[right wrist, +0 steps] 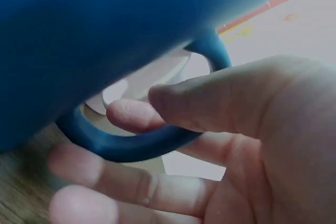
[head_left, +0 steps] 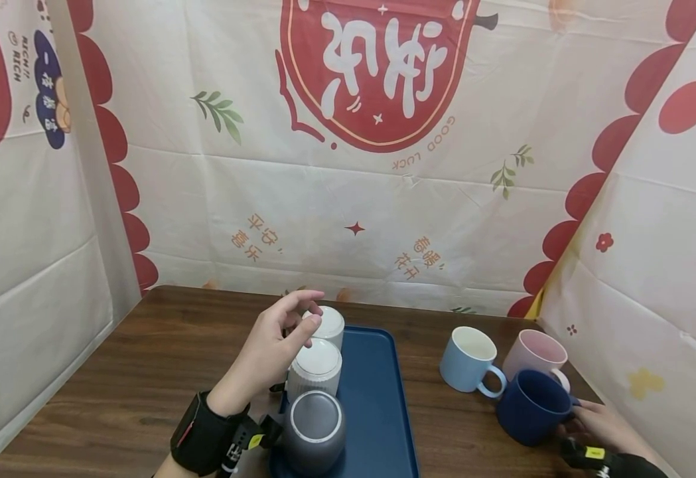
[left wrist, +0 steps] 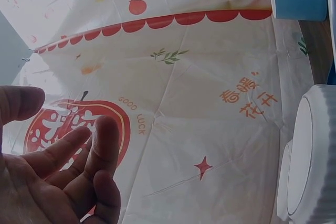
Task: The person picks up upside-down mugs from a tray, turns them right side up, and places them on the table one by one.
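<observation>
Fingers of the right hand [head_left: 598,425] hook the navy mug [head_left: 533,406] handle near the desk's right edge; left hand [head_left: 273,352] hovers wide over 3 upturned cups along the tray's [head_left: 377,398] left rim.

Dark wooden table [head_left: 144,372], carrying a blue tray [head_left: 377,398] at centre, plus three mugs at three o'clock: light blue mug [head_left: 470,358], pink mug [head_left: 535,352], navy mug [head_left: 529,405].

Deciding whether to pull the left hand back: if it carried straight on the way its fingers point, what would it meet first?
Probably nothing on the table. The left hand hovers open above the upturned white cups on the blue tray, fingers aimed at the printed backdrop; depth unclear.
</observation>
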`<control>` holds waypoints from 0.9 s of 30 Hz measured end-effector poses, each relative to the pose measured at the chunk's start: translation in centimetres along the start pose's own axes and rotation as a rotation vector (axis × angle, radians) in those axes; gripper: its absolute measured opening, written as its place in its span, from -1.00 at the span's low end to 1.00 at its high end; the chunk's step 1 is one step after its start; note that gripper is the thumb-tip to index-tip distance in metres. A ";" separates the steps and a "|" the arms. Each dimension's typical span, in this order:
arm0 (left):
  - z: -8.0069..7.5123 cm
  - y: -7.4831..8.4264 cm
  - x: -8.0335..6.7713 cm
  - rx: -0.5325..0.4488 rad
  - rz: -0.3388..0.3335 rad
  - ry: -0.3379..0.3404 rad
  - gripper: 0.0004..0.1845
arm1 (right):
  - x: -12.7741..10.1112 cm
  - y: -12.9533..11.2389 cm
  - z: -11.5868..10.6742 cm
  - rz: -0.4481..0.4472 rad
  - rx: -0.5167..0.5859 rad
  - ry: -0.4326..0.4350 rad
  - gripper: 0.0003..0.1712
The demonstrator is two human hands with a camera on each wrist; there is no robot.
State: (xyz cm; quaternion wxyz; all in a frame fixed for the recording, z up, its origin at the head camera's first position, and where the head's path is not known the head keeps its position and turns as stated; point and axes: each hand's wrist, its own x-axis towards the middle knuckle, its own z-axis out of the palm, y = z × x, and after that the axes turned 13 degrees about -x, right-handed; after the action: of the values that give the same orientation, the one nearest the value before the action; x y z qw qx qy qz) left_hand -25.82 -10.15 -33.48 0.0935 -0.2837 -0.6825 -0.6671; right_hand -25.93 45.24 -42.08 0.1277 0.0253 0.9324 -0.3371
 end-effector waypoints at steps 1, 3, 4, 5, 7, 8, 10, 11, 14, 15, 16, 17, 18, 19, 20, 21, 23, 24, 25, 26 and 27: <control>0.0 0.0 0.0 0.000 0.001 -0.001 -0.61 | 0.0 0.1 -0.1 0.009 0.003 0.006 -0.54; -0.1 0.0 0.0 0.000 0.003 -0.002 -0.61 | -0.3 0.3 -0.3 0.026 -0.008 0.032 -0.53; -0.1 0.0 -0.1 -0.001 0.004 -0.003 -0.61 | -0.4 0.4 -0.4 0.044 -0.010 0.043 -0.53; -0.1 -0.1 -0.1 -0.001 0.006 -0.003 -0.61 | -0.6 0.4 -0.6 0.068 -0.005 0.057 -0.52; -0.1 0.0 0.0 -0.002 0.009 -0.003 -0.62 | -1.0 0.5 -0.9 0.125 0.022 0.095 -0.51; -0.1 0.0 0.0 -0.001 0.009 -0.002 -0.62 | -1.3 0.5 -1.1 0.136 0.027 0.112 -0.50; -0.2 0.0 0.0 -0.002 0.010 0.000 -0.62 | -1.9 0.3 -1.6 0.168 0.055 0.139 -0.49; -0.2 0.0 0.0 -0.003 0.010 0.001 -0.62 | -2.1 0.2 -1.9 0.182 0.070 0.157 -0.49; -0.2 0.0 0.0 -0.005 0.009 0.002 -0.62 | -2.7 -0.4 -2.5 0.212 0.055 0.229 -0.45; -0.2 0.0 0.0 -0.007 0.008 0.002 -0.62 | -2.9 -0.7 -2.7 0.230 0.054 0.250 -0.43; -0.2 0.1 0.0 -0.008 0.007 0.002 -0.62 | -3.0 -1.0 -2.8 0.240 0.052 0.269 -0.42; -0.2 0.1 0.0 -0.009 0.005 0.002 -0.62 | -3.2 -1.2 -2.9 0.246 0.049 0.291 -0.41; -0.2 0.1 0.0 -0.009 0.003 0.003 -0.62 | -3.4 -1.5 -3.0 0.245 0.039 0.305 -0.40; -0.3 0.1 0.0 -0.010 0.003 0.002 -0.62 | -3.6 -1.9 -3.0 0.247 0.043 0.314 -0.40; -0.3 0.1 0.0 -0.011 0.002 0.003 -0.62 | -3.7 -2.1 -3.1 0.241 0.042 0.321 -0.40; -0.3 0.1 0.0 -0.011 0.000 0.002 -0.62 | -3.9 -2.4 -3.2 0.234 0.041 0.323 -0.40; -0.4 0.2 0.0 -0.009 0.000 0.003 -0.62 | -4.1 -2.6 -3.3 0.231 0.041 0.339 -0.40; -0.4 0.2 0.0 -0.008 0.000 0.003 -0.62 | -4.1 -2.8 -3.3 0.226 0.037 0.340 -0.41; -0.4 0.2 0.0 -0.008 -0.001 0.003 -0.62 | -4.1 -2.8 -3.3 0.227 0.031 0.349 -0.41; -0.5 0.2 0.0 -0.006 -0.001 0.004 -0.62 | -4.1 -2.9 -3.4 0.230 0.025 0.356 -0.41; -0.5 0.3 0.0 -0.004 -0.001 0.004 -0.62 | -4.1 -2.9 -3.4 0.237 0.022 0.365 -0.40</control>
State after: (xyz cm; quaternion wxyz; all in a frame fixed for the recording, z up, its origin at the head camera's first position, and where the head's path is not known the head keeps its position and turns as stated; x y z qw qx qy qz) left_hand -25.83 -10.66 -33.20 0.0940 -0.2823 -0.6810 -0.6691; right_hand -23.09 45.33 -36.71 -0.0048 0.1966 0.9269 -0.3196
